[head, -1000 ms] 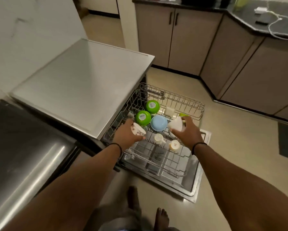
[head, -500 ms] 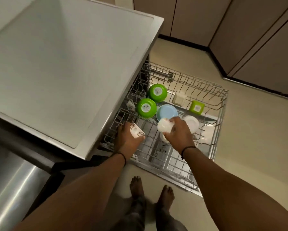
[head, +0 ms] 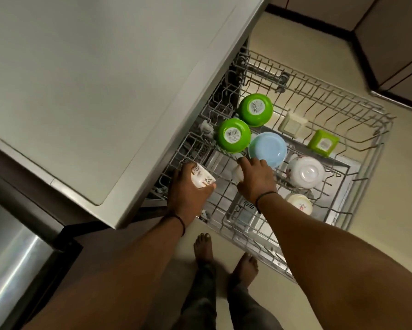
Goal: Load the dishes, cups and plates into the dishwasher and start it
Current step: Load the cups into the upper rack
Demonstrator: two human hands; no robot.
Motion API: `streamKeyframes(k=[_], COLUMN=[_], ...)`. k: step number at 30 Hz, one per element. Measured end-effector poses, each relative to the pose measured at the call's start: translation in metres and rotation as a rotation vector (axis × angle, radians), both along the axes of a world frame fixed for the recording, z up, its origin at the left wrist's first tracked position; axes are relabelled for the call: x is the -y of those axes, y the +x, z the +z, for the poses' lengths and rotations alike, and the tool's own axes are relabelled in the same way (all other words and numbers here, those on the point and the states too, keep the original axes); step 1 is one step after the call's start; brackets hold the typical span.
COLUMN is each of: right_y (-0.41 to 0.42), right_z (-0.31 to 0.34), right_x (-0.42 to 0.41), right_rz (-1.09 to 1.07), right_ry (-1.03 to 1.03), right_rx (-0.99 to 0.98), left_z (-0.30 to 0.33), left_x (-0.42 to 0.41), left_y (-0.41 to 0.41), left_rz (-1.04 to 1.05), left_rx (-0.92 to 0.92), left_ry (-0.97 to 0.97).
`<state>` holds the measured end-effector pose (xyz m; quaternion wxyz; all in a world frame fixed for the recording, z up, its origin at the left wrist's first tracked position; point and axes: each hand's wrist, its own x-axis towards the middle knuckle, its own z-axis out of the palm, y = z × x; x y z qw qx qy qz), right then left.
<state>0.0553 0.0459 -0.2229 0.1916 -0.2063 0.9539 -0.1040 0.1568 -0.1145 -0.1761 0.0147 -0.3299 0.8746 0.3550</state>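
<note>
A person's left hand [head: 188,191] gripped a patterned cup [head: 202,177] above the near edge of the pulled-out dishwasher rack [head: 367,148], while the right hand [head: 255,179] curled over a small white cup [head: 237,175] being set on the wires. Beyond them, a white bowl [head: 305,172], a blue bowl [head: 268,148] and two green bowls [head: 233,135] already sat upside down. Loading looked well advanced, with these two cups unplaced and the rack not yet pushed in or the machine started.
</note>
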Motion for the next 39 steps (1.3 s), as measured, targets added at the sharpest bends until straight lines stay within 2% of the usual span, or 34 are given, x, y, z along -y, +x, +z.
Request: streamKeyframes(k=[6,12,19,25,34,39], right_y=[0.0,0.0,-0.003,0.001,0.001,0.002], right_z=[-0.005,-0.004,-0.006,-0.008,-0.002,0.004], right_x=[-0.002,-0.003,-0.001,-0.001,0.002,0.002], right_rz=[-0.003,-0.063,-0.032,-0.023,-0.051,-0.048], right_ry=[-0.004,-0.128,-0.045,-0.048,-0.046,-0.082], right_rx=[0.054,0.077,0.109,0.045,0.155,0.12], left_z=[-0.003,-0.004,-0.002,-0.001,-0.003,-0.003], left_x=[0.002,0.002,0.001,0.001,0.002,0.002], left_y=[0.0,0.0,0.0,-0.002,-0.003,-0.005], left_rz=[0.003,-0.005,0.003,-0.005,-0.01,-0.013], left_rx=[-0.008,0.002,0.014,0.036,0.052,0.075], left_ry=[0.012,0.021,0.019,0.012,-0.007,-0.002])
